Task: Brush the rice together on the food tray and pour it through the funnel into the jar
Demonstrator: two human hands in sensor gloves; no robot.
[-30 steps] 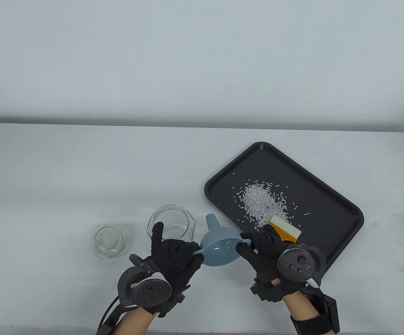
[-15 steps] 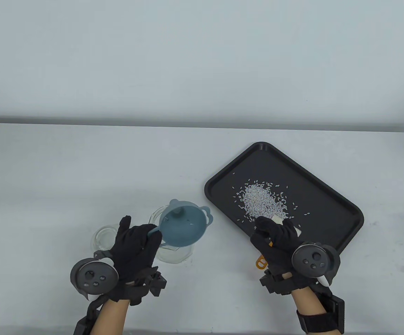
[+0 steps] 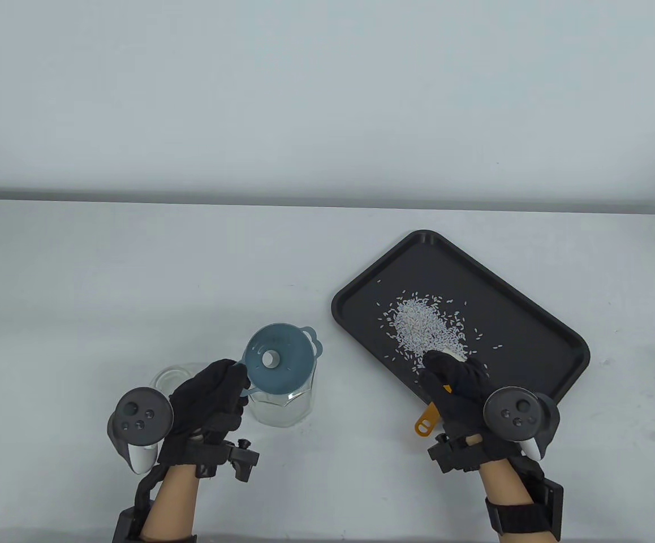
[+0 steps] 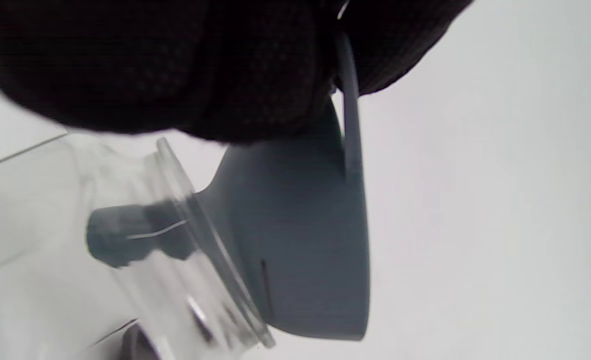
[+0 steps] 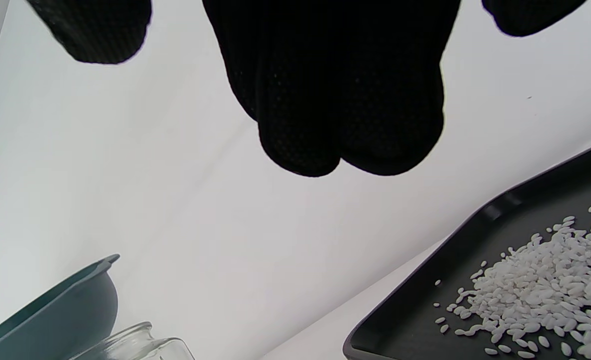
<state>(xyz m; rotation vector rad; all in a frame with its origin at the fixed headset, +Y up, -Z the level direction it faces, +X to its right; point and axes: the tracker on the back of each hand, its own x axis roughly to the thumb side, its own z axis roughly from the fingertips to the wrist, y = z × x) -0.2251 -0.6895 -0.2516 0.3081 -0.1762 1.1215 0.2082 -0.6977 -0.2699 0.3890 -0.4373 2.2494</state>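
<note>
A blue funnel (image 3: 279,357) stands upright in the mouth of the clear glass jar (image 3: 282,404). In the left wrist view the funnel (image 4: 295,240) has its spout down inside the jar's rim (image 4: 200,260). My left hand (image 3: 231,376) pinches the funnel's side tab. My right hand (image 3: 446,367) grips a brush over the near edge of the black tray (image 3: 537,334); the orange handle (image 3: 426,421) sticks out below the palm and the white bristles touch the near side of the rice pile (image 3: 423,328). The right wrist view shows curled fingers (image 5: 350,100), rice (image 5: 540,290) and the tray (image 5: 425,320).
A clear glass lid (image 3: 166,376) lies left of the jar, partly behind my left hand. Loose grains are scattered around the pile on the tray. The table runs back to a grey wall.
My left hand carried the funnel leftward from between the hands and set it spout-down in the jar. My right hand closed over the brush and shifted slightly toward the rice.
</note>
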